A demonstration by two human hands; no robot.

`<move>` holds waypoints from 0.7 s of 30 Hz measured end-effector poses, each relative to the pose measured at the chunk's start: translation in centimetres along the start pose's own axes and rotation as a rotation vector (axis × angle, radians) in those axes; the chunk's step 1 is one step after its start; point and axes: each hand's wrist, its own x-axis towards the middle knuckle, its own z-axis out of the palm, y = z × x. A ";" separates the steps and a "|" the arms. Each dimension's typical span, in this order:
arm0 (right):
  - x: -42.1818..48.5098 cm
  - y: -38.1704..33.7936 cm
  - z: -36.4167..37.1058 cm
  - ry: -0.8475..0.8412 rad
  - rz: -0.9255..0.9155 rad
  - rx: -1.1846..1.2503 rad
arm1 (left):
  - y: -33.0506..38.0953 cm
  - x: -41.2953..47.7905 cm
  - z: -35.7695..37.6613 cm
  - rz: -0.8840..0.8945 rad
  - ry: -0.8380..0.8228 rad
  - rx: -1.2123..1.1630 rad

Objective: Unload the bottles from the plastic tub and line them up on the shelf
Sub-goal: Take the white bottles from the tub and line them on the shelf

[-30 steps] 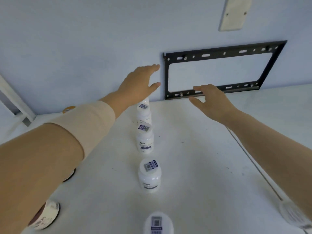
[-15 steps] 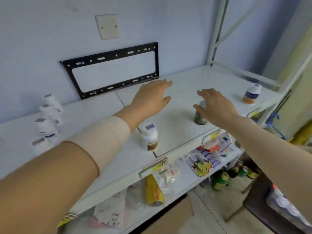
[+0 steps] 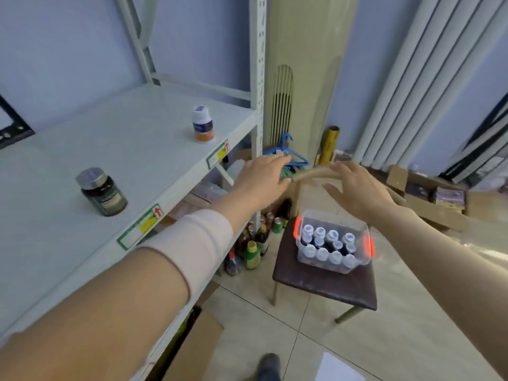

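A clear plastic tub (image 3: 360, 259) with orange clips sits on a dark chair seat (image 3: 324, 284) to the right of the shelf. Several small bottles with white caps (image 3: 327, 243) stand packed inside it. My left hand (image 3: 261, 180) and my right hand (image 3: 360, 188) hover in the air above and beyond the tub, fingers straight and spread, holding nothing. The white shelf board (image 3: 82, 166) stretches along the left. A dark green bottle (image 3: 103, 192) and a white and orange bottle (image 3: 203, 124) stand on it near the front edge.
A shelf post (image 3: 258, 78) rises at the shelf's right end. Several bottles (image 3: 251, 251) stand on the floor beneath the shelf. Cardboard boxes (image 3: 428, 193) lie at the back right, another (image 3: 192, 350) under the shelf. My foot (image 3: 268, 367) shows at the bottom.
My view has swung right from the row of white bottles on the shelf to the chair with the tub. Both hands moved with it, staying empty and spread.
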 end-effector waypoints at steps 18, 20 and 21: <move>1.8 23.8 11.0 -0.289 0.563 0.210 | 8.1 17.8 23.0 0.091 -0.505 -0.097; 3.1 25.3 13.1 -0.361 0.567 0.241 | 8.2 18.3 25.5 0.018 -0.546 -0.105; 3.9 25.9 14.2 -0.386 0.553 0.247 | 8.1 18.5 26.8 -0.020 -0.565 -0.107</move>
